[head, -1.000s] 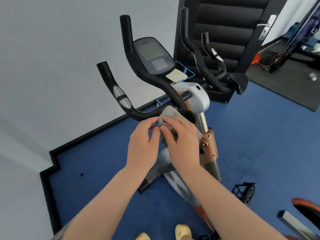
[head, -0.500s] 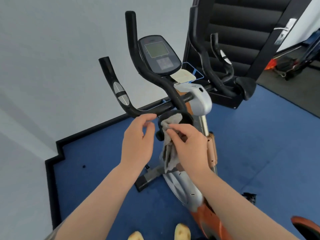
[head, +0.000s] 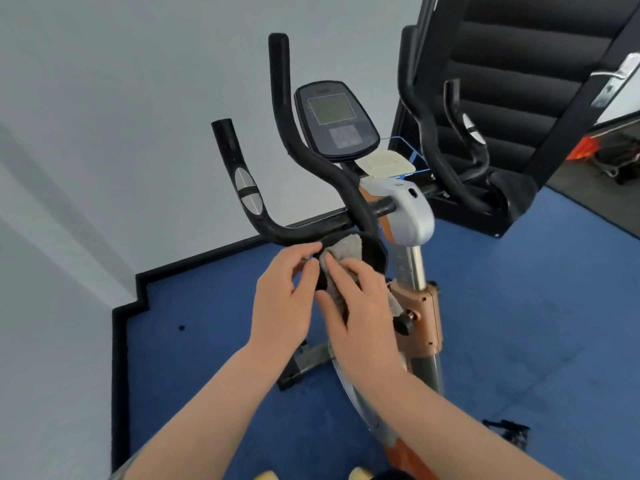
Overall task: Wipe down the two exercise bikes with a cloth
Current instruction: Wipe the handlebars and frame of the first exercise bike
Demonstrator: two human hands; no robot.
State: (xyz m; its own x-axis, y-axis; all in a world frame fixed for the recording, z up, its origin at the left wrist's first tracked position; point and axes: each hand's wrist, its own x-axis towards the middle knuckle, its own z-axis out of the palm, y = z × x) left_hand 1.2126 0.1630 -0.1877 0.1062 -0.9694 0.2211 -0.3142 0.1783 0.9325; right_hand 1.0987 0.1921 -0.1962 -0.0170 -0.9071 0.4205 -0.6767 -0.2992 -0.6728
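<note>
An exercise bike stands before me with black handlebars [head: 242, 188], a dark console [head: 334, 119] and a silver stem [head: 412, 216]. A black ring holder [head: 375, 254] sits below the bar junction. My right hand [head: 363, 306] grips a grey cloth [head: 346, 249] and presses it into the ring; the cloth's tail hangs hidden behind that hand. My left hand [head: 284, 306] pinches the ring's left rim between forefinger and thumb, just under the handlebar.
A white wall with black skirting [head: 121, 327] runs along the left. Blue carpet [head: 536, 306] covers the floor. A black padded machine [head: 502, 64] stands at the back right. A black pedal [head: 509, 433] lies low on the right. My shoe tips [head: 266, 475] show at the bottom edge.
My right hand has brought the hanging cloth back up and bunched it into the ring. My left hand has closed in on the ring's rim.
</note>
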